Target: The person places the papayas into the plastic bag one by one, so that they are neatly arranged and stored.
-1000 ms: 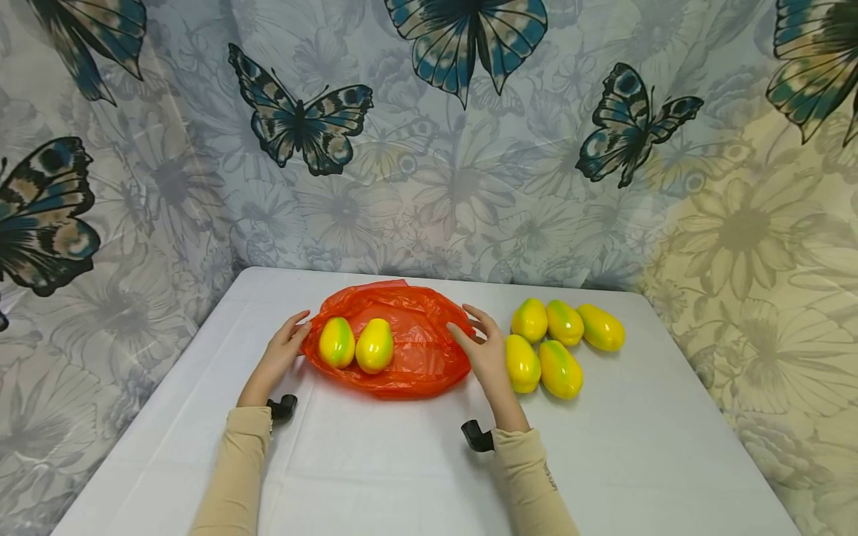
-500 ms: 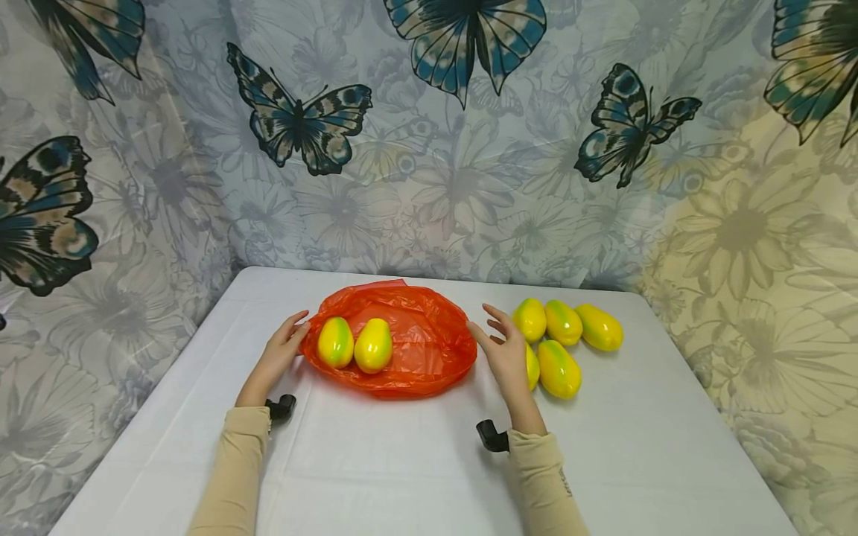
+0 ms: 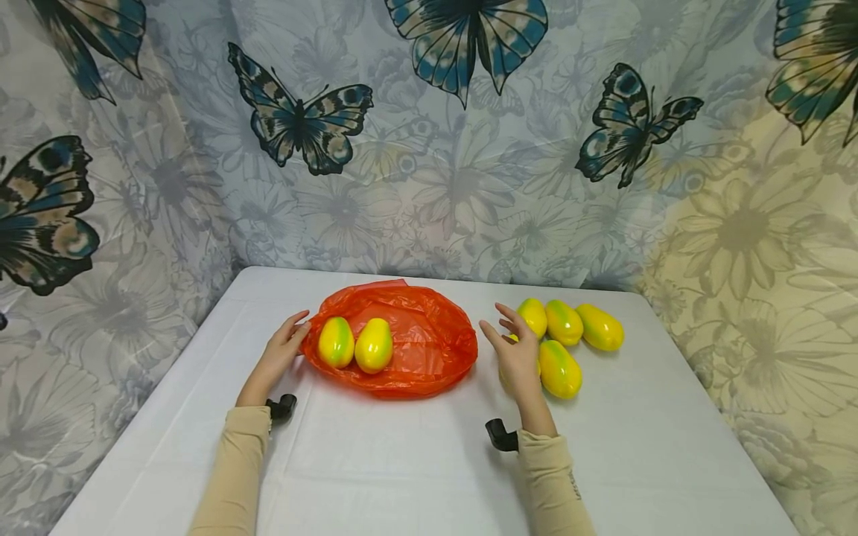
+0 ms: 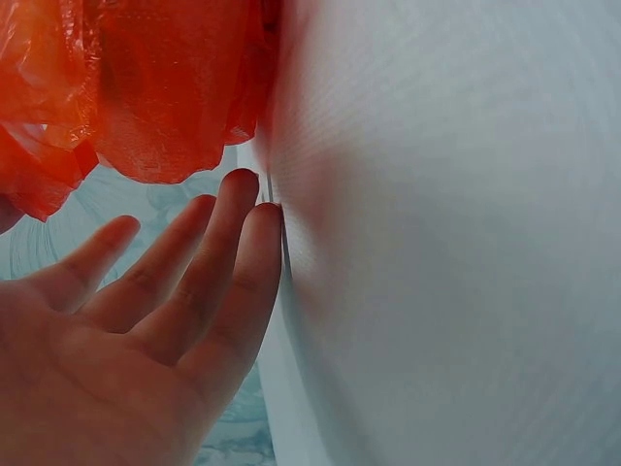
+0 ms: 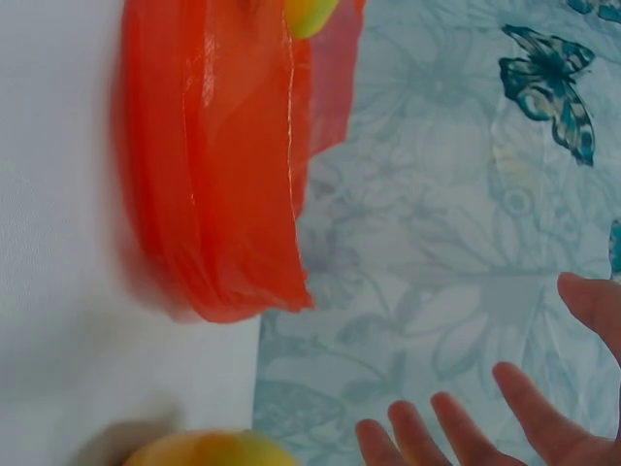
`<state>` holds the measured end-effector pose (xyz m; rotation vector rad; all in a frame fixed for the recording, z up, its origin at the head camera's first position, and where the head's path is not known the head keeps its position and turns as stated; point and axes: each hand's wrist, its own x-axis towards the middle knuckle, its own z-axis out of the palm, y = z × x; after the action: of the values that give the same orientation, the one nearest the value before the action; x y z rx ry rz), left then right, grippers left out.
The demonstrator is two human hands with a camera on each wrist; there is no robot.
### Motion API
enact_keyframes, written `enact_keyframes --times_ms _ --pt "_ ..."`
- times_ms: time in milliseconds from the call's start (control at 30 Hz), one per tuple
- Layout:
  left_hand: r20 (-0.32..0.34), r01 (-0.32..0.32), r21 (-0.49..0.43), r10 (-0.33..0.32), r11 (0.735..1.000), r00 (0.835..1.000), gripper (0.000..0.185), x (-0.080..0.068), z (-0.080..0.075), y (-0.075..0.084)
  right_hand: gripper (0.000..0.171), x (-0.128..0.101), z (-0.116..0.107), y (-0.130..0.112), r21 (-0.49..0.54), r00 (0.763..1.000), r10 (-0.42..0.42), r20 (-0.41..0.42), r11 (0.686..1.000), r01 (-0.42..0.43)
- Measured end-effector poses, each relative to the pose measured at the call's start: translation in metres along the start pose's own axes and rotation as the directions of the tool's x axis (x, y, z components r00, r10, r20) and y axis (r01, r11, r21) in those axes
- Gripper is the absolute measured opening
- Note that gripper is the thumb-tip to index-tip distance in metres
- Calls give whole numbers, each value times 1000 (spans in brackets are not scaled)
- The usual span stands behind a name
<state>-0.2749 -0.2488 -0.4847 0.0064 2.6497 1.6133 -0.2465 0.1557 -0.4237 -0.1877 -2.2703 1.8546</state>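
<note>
Mangoes (image 3: 559,368) lie right of our orange bag (image 3: 429,350); our right hand (image 3: 516,357) hovers spread over one, left hand (image 3: 281,353) touching the bag's edge. Left wrist: fingers (image 4: 209,282) straight (holding nothing). Right wrist: fingers (image 5: 456,432) splayed, released.

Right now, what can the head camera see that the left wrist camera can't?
Only the head view shows two yellow-green fruits lying on the orange bag, the pile of fruits beside it, the right hand open over that pile, and the butterfly curtain. Only the left wrist view shows the left hand's palm and straight fingers from close up. Both show the left hand at the edge of the orange bag on the white table.
</note>
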Motion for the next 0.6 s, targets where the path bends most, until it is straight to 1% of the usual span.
enact_keyframes --times_ms 100,233,467,600 --pt "-1 -5 -6 5 1000 1000 63 0 0 0 52 1 -4 0 -41 1000 8 -10 999 -9" --pt "-3 -4 -6 4 1000 1000 62 -1 0 1 52 2 -9 0 -68 1000 18 -21 997 -19" --pt "-3 -12 3 12 1000 1000 63 -1 0 1 51 3 -18 1 -60 999 -5 -43 998 3" --pt "-1 -16 6 16 1000 1000 63 -1 0 1 52 5 -23 1 -48 999 16 -48 999 -18"
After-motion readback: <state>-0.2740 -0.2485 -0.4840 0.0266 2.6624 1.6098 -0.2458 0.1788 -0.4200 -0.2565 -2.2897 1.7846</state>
